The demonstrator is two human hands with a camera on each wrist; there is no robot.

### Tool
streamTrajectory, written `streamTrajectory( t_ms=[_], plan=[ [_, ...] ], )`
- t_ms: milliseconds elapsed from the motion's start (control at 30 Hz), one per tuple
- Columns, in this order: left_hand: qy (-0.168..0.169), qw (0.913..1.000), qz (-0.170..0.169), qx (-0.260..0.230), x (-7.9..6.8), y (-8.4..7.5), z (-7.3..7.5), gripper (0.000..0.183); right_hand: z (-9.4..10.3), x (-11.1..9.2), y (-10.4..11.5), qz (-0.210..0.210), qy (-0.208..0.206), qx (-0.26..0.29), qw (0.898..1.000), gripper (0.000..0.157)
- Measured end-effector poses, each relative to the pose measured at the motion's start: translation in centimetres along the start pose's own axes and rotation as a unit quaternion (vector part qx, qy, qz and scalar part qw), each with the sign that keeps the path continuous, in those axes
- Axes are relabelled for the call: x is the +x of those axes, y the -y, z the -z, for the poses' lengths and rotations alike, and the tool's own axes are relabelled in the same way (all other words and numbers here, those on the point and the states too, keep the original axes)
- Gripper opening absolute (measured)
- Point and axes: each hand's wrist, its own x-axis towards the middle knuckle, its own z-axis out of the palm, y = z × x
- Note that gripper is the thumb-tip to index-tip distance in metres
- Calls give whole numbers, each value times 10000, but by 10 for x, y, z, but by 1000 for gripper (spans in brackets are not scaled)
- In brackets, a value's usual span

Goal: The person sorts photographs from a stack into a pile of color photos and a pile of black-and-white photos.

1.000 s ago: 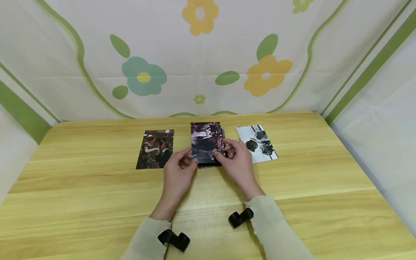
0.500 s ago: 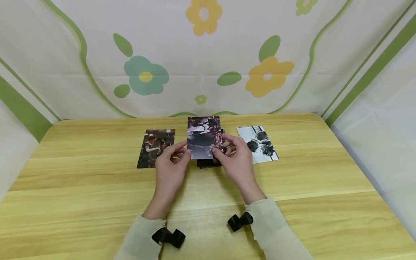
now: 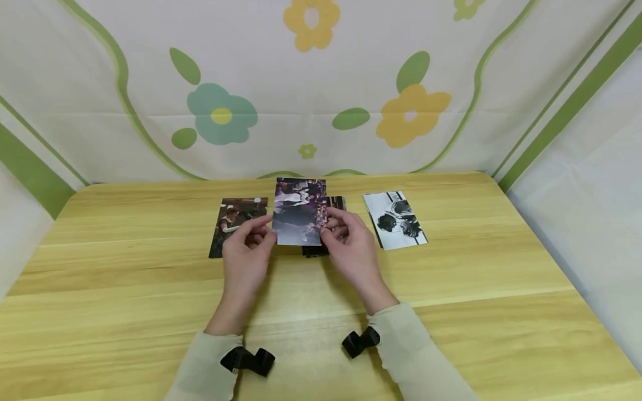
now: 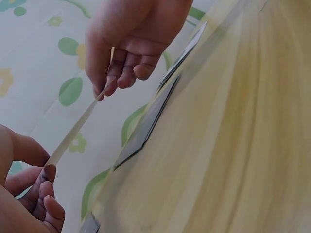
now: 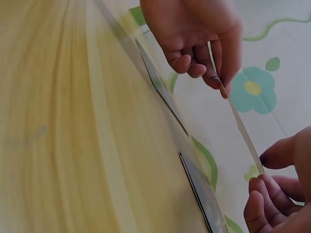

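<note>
Both hands hold one photo print [image 3: 299, 211] of a purple-lit crowd scene with a figure in white. The left hand [image 3: 248, 253] pinches its lower left edge between thumb and fingers; the right hand [image 3: 353, 248] grips the lower right edge the same way. Seen edge-on in the left wrist view, the photo print [image 4: 73, 131] is raised off the table. Behind it, partly covered, lies a stack of dark photos [image 3: 337, 202]. A dark photo of people [image 3: 218, 239] lies to the left, overlapped by the left hand. Black-and-white photos [image 3: 398, 220] lie to the right, slightly fanned.
The photos lie near the back edge of a light wooden table [image 3: 150, 312]. A white cloth [image 3: 301, 83] with flowers and green lines hangs behind it. Black wrist mounts [image 3: 248, 361] sit on the pale sleeves.
The hands have lifted the purple-lit photo from over the middle stack and carried it left. More of the stack shows on the right, and the left hand now covers part of the left photo.
</note>
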Motion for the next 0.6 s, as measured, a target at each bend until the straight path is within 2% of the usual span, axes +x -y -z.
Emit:
streamTrajectory(
  t_ms=[333, 600],
  plan=[
    [-617, 9980, 144, -89, 8, 5, 27, 26, -28, 1, 15, 91, 513, 94, 9986, 49],
    [-1126, 9930, 251, -250, 23, 13, 59, 26, -59, 1, 31, 168, 1027, -179, 9944, 58]
  ],
)
